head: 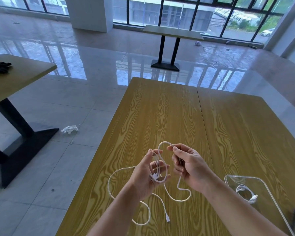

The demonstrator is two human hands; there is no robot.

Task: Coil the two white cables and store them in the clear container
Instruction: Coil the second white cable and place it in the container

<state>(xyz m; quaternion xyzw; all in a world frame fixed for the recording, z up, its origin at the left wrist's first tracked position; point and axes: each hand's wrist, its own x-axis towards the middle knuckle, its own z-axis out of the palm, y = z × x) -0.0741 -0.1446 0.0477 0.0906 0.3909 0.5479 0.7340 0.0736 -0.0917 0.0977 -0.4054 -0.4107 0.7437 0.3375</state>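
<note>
One coiled cable (247, 193) is already lying in the clear container (269, 189) at right, whose near corner is running off frame. Over the table (169, 116), the left hand (148, 174) is curling around loops of the second cable (119, 171), the right hand (189, 166) pinching its strand; its tail is trailing across the wood, plug near the edge.

We look across a wood-grain bench (177, 108) into a bare hall. Glossy pale floor tiles (92, 65) mirror daylight from tall black-framed windows (177, 12) along the far wall. A white column (90, 12) stands between the window bays. Before us a second table (173, 32) rests on a black pedestal; at left a third table (20, 77) carries a dark object (0, 66). Crumpled white litter (69, 129) lies on the floor.
</note>
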